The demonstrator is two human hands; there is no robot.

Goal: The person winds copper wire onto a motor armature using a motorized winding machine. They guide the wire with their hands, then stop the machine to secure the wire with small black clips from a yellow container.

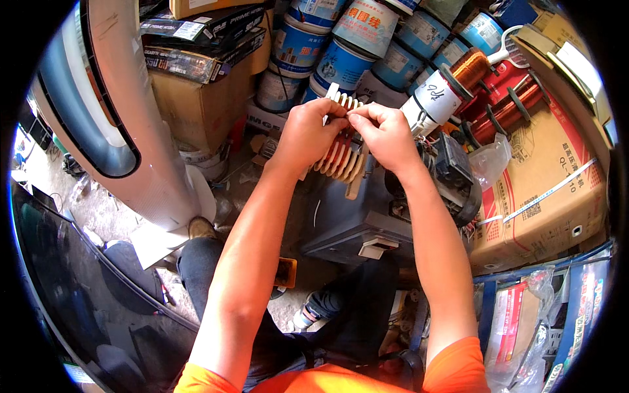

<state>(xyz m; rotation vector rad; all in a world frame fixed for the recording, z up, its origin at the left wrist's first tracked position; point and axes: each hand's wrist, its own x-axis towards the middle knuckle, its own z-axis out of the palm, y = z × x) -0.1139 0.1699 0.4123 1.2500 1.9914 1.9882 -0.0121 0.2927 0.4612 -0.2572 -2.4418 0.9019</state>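
My left hand (304, 131) and my right hand (388, 136) meet fingertip to fingertip, both closed in a pinch. What sits between the fingertips is too small to make out. Just beneath them is a cream-coloured ribbed piece (342, 162) that looks like a coil-winding former. Its rows of curved ribs show above and below my fingers; its middle is hidden by my hands. The piece is over a dark grey box-shaped machine (341, 219) with a small pale tab on its front. I cannot tell what supports it.
Blue and white buckets (298, 49) are stacked at the back. Spools of copper wire (501, 118) lie at the right, above a large cardboard box (544, 196). A tall pale appliance (124, 131) stands at the left. Plastic-wrapped packages (517, 321) are at the lower right.
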